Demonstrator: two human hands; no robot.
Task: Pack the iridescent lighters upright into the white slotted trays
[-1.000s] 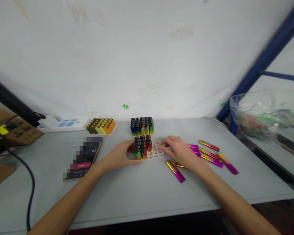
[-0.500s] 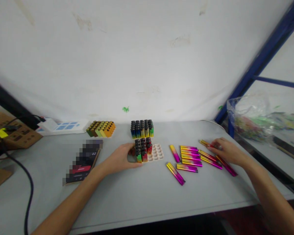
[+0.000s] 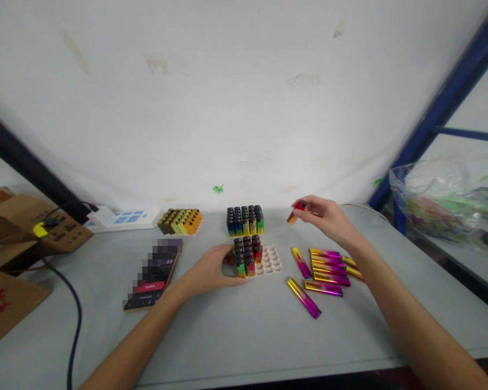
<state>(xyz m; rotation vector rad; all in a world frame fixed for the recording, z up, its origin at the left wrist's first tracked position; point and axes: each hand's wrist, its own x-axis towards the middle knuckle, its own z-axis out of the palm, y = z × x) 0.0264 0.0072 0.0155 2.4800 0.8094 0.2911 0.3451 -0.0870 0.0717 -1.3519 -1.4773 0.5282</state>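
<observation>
Pinched in my right hand (image 3: 323, 216), a red and yellow lighter (image 3: 297, 211) with a dark top is held tilted above the table, right of the back block. My left hand (image 3: 215, 269) grips the left side of a white tray (image 3: 273, 261) with round pockets, thumb in front and fingers partly hidden behind. Several black-topped lighters (image 3: 247, 254) stand upright in the tray's left part; its right pockets are bare. Loose yellow and magenta lighters (image 3: 304, 298) lie flat to the right, some below my right forearm.
A full block of black-topped lighters (image 3: 245, 221) stands behind the tray, and a yellow-green block (image 3: 179, 222) is further left. A phone (image 3: 156, 276), power strip (image 3: 132, 219), black cable (image 3: 78, 319) and cardboard boxes (image 3: 61, 225) are at left. A clear plastic bag (image 3: 435, 200) is at right.
My right hand has picked up the red and yellow lighter from the right side and carried it left and up. My left hand stays on the tray. The view has shifted slightly.
</observation>
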